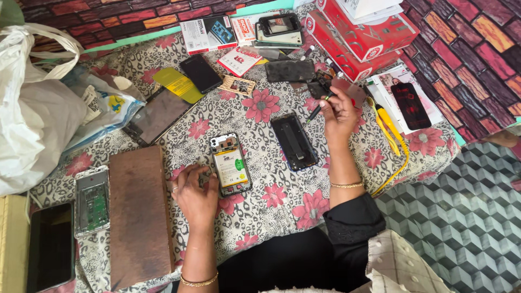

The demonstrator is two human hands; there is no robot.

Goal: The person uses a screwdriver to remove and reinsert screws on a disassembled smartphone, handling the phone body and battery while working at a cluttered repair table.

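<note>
The opened phone (231, 164), its back removed and battery exposed, is located at the centre of the frame on the floral cloth-covered surface (271, 201). The left hand (194, 194) is rested flat beside its lower left edge, fingers spread and touching the frame. A slim screwdriver (316, 111) is clamped in the right hand (339, 111) at upper right; a small part is possibly also held there. A dark back cover (293, 142) is positioned between them.
</note>
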